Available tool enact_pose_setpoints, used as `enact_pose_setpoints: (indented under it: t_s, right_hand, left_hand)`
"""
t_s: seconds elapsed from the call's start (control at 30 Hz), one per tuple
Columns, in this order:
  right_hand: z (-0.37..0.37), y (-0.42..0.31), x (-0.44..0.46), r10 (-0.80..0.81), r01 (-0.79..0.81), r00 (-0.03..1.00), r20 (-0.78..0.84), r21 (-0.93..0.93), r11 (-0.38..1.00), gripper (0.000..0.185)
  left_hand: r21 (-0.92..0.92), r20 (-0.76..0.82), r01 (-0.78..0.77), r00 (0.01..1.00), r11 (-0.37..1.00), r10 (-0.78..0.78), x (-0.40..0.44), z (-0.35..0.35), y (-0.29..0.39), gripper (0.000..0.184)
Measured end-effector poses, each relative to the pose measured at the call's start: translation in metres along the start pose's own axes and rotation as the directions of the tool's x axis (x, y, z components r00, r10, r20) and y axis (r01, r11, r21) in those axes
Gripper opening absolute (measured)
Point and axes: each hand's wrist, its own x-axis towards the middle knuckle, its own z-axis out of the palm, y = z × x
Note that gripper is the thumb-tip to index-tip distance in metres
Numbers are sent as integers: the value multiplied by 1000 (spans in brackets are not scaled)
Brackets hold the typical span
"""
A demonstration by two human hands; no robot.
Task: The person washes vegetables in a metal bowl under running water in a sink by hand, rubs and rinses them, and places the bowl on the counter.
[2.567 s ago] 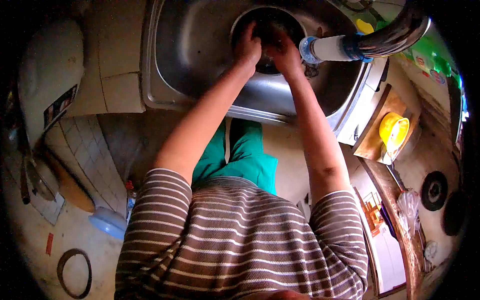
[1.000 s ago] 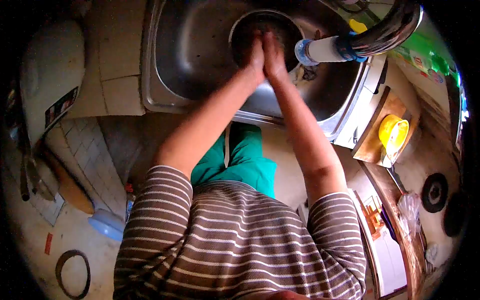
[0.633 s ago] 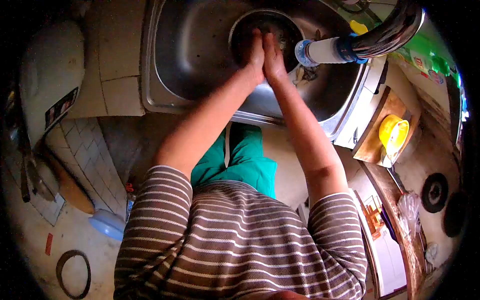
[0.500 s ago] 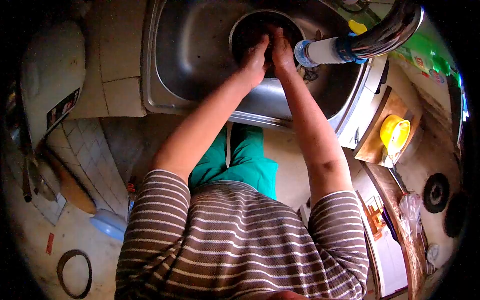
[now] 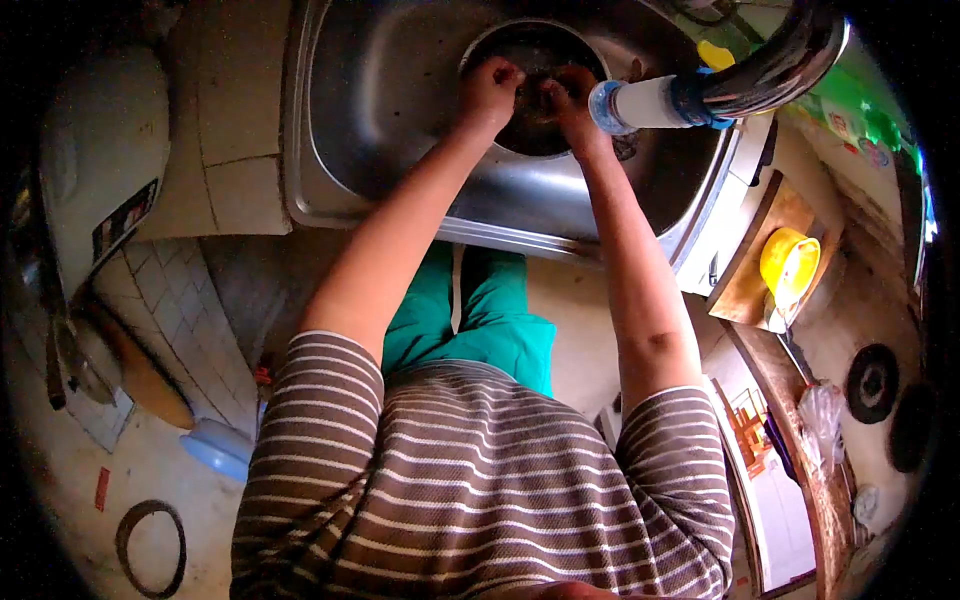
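Bowl [image 5: 541, 138] in sink [image 5: 390, 110], top centre of frame; left hand [image 5: 491, 92] and right hand [image 5: 574, 106] apart over it; can't tell grip.

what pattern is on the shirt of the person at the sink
The shirt is brown with thin, pale stripes, clearest in the head view.

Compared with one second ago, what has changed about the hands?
The left hand and right hand, close together then, have moved apart, left and right, and curled; whether they hold anything is unclear. Bowl, sink and tap stayed in place.
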Motion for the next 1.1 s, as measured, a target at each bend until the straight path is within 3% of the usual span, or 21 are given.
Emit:
enact_pose_setpoints:
  t_s: [0.03,0.13,0.23,0.27,0.33,0.43,0.53,0.6,0.63,0.67,0.7,0.73,0.8,0.83,0.87,0.93,1.0,1.03,1.1]
  right_hand:
    - [2,4,0,-86,85,996,-32,-45,995,30]
    - [-1,9,6,-52,33,993,-109,-169,985,23]
    - [0,4,9,-149,146,978,-146,-34,989,27]
    - [14,-4,-1,-319,297,947,-31,-293,909,31]
    - [23,1,-10,-445,441,887,122,-508,740,35]
    - [3,-27,-10,-309,422,906,288,-592,687,38]
    - [4,-46,-18,-328,487,865,381,-476,732,36]
    - [-1,-39,-21,-339,557,812,476,-456,694,34]
    - [-5,-33,-20,-248,422,898,363,-553,719,32]
    - [-7,-28,-18,-158,274,959,234,-629,727,31]
    - [-8,-32,-21,-320,410,911,259,-632,657,28]
    - [-6,-32,-23,-322,411,911,258,-631,658,28]
    - [-3,-24,-37,-292,489,833,471,-377,787,28]
    - [6,-15,-30,-161,406,868,469,-486,774,28]
    - [4,-3,-25,-161,405,869,469,-485,775,28]
    - [-14,-8,-7,-222,297,951,215,-430,853,29]
    - [-11,-18,3,-452,464,876,169,-553,692,29]
    - [11,26,10,-428,398,900,86,-565,723,29]
    - [16,27,12,-451,450,883,127,-500,740,29]
  left_hand:
    - [1,3,-1,1000,1000,1,4,2,-5,12]
    - [-51,-79,-51,996,997,47,5,1,-6,11]
    - [-121,-96,-76,993,990,64,-3,0,-1,17]
    - [-194,-59,-23,998,981,12,-4,0,-3,21]
    - [-263,-18,31,999,964,-37,-9,-4,4,25]
    - [-247,62,129,991,960,-118,-16,-7,9,30]
    - [-201,47,31,999,979,-22,-15,-9,4,32]
    - [-61,46,-78,996,995,81,-14,-10,0,32]
    - [-62,47,-76,996,995,79,-13,-10,-3,32]
    - [70,45,-202,979,977,199,-12,-11,-7,33]
    - [203,53,-325,946,924,321,-10,-14,-6,33]
    - [206,52,-325,946,923,321,-10,-16,-6,33]
    - [270,128,-416,909,868,396,-17,-17,-4,34]
    - [269,128,-417,909,868,397,-21,-18,0,34]
    - [350,154,-432,902,831,403,-25,-20,4,34]
    - [430,181,-443,896,787,405,-25,-21,6,34]
    - [618,159,-465,864,634,478,-21,-19,10,34]
    - [616,163,-465,865,636,475,-22,-19,14,34]
    - [728,607,-653,755,209,248,-20,-21,21,29]
